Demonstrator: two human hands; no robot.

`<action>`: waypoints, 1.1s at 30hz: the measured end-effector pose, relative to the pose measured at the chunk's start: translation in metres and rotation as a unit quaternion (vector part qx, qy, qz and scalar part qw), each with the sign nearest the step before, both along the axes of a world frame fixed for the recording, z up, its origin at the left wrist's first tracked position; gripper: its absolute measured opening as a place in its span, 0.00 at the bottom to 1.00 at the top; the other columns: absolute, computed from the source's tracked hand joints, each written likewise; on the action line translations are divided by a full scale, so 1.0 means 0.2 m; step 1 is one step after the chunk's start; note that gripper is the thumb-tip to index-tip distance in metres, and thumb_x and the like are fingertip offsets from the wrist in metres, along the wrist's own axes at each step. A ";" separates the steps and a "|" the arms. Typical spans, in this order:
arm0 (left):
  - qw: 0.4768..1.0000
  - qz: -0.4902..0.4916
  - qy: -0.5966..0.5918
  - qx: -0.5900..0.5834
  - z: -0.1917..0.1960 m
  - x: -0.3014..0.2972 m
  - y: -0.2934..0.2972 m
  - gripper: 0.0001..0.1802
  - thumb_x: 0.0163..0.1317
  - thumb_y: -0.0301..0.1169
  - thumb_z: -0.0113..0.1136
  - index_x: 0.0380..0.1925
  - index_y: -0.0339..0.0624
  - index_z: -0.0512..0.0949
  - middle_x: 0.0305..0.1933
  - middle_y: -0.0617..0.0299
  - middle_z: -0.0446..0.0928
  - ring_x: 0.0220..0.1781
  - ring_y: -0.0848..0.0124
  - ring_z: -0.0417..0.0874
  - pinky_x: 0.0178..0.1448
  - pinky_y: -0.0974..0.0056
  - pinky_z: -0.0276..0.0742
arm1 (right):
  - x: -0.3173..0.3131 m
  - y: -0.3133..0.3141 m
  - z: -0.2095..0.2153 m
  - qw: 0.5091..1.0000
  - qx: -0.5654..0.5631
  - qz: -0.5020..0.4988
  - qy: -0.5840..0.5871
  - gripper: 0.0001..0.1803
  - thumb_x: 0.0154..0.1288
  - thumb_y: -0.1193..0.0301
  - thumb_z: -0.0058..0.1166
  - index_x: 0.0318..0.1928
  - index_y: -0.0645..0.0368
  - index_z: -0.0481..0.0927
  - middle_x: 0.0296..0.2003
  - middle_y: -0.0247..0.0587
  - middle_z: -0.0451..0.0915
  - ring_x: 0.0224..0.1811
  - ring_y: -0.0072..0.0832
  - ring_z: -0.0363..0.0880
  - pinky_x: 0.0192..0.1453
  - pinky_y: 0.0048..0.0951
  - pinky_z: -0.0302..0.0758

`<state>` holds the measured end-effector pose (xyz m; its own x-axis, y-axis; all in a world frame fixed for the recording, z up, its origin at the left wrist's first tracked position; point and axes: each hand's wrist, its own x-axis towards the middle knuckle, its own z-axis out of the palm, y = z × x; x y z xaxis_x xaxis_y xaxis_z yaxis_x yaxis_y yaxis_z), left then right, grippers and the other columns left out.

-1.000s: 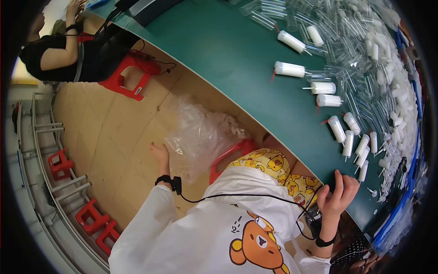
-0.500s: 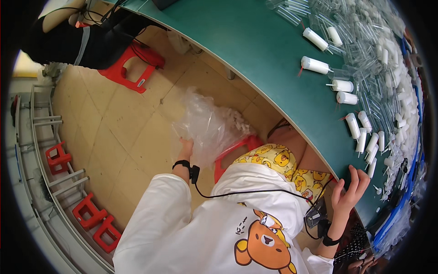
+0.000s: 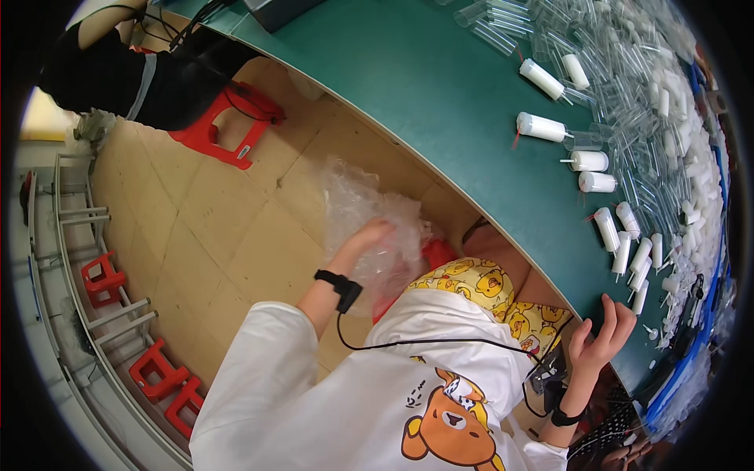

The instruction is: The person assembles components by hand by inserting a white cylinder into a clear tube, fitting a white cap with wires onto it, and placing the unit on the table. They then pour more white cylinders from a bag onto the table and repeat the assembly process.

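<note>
The left hand (image 3: 367, 235) reaches into a crinkly clear plastic bag (image 3: 369, 216); its fingers are hidden. The right hand (image 3: 601, 339) rests on the green surface (image 3: 440, 102) edge, fingers spread open.

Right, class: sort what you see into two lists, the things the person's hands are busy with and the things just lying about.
In hand:
- left hand reaching into the clear plastic bag beside the red stool
- right hand open at the green table edge

Lying about:
- white capped tubes and clear tubes on the table
- spare red stools by the rail
- another person's red stool
</note>
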<state>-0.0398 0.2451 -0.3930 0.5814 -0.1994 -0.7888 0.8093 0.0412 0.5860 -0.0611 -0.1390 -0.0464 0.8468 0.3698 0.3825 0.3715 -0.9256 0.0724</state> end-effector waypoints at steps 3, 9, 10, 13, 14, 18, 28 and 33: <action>0.881 0.171 0.023 -0.440 0.28 0.22 -0.28 0.23 0.60 0.32 0.51 0.55 0.37 0.66 0.48 0.55 0.74 0.50 0.64 0.77 0.52 0.61 0.75 | 0.00 -0.01 0.01 1.000 0.002 0.000 -0.003 0.20 0.58 0.64 0.47 0.44 0.69 0.75 0.36 0.48 0.68 0.38 0.43 0.66 0.44 0.42 0.65; 0.942 0.152 -0.290 -0.071 -0.27 0.37 -0.44 0.20 0.59 0.28 0.50 0.53 0.37 0.69 0.49 0.54 0.75 0.50 0.62 0.76 0.51 0.62 0.74 | 0.03 0.02 0.00 1.000 0.016 0.005 0.008 0.20 0.57 0.65 0.48 0.44 0.68 0.75 0.35 0.47 0.68 0.37 0.43 0.66 0.43 0.42 0.65; 0.947 0.147 -0.287 -0.009 -0.29 0.40 -0.34 0.19 0.59 0.28 0.50 0.52 0.37 0.70 0.49 0.54 0.75 0.50 0.62 0.76 0.51 0.62 0.74 | 0.02 0.01 0.01 1.000 0.021 0.000 0.012 0.20 0.57 0.65 0.48 0.44 0.68 0.75 0.35 0.47 0.68 0.37 0.43 0.66 0.43 0.42 0.65; 0.933 0.125 -0.287 0.176 -0.33 0.53 0.07 0.19 0.59 0.27 0.50 0.52 0.37 0.70 0.49 0.53 0.75 0.51 0.61 0.76 0.51 0.62 0.74 | 0.02 0.01 0.04 1.000 0.020 0.004 0.008 0.20 0.56 0.64 0.49 0.43 0.68 0.75 0.35 0.47 0.68 0.37 0.43 0.66 0.43 0.42 0.65; 0.918 0.114 -0.295 0.238 -0.35 0.52 0.25 0.19 0.59 0.27 0.50 0.51 0.37 0.70 0.49 0.53 0.75 0.51 0.61 0.76 0.51 0.62 0.74 | 0.02 0.02 0.04 1.000 0.012 0.013 0.001 0.20 0.56 0.64 0.49 0.43 0.68 0.75 0.35 0.47 0.68 0.36 0.43 0.66 0.42 0.42 0.66; 0.873 0.153 -0.346 0.306 -0.31 0.58 0.48 0.19 0.55 0.28 0.54 0.48 0.35 0.72 0.50 0.49 0.75 0.51 0.55 0.76 0.52 0.61 0.72 | 0.05 0.03 0.03 1.000 -0.011 0.025 -0.008 0.19 0.55 0.63 0.48 0.39 0.68 0.76 0.32 0.44 0.67 0.32 0.39 0.67 0.36 0.41 0.67; 0.884 -0.277 -0.058 0.371 -0.41 0.06 0.49 0.27 0.47 0.48 0.61 0.43 0.42 0.78 0.43 0.47 0.78 0.52 0.46 0.74 0.58 0.52 0.69 | 0.04 0.01 0.08 0.999 0.017 0.030 -0.028 0.19 0.46 0.62 0.54 0.36 0.63 0.78 0.31 0.41 0.69 0.30 0.35 0.68 0.37 0.38 0.70; 0.875 -0.265 -0.089 0.395 -0.31 0.08 0.52 0.19 0.49 0.44 0.58 0.32 0.39 0.81 0.30 0.49 0.80 0.39 0.48 0.80 0.48 0.54 0.75 | 0.04 0.02 0.08 0.998 0.039 0.031 -0.038 0.19 0.45 0.61 0.55 0.36 0.61 0.79 0.30 0.39 0.71 0.30 0.32 0.69 0.38 0.36 0.70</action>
<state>-0.0229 0.3492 -0.4551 0.7000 0.0875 -0.7087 0.4845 -0.7873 0.3813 -0.0526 -0.1353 -0.0305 0.7911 0.3865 0.4741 0.4241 -0.9051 0.0304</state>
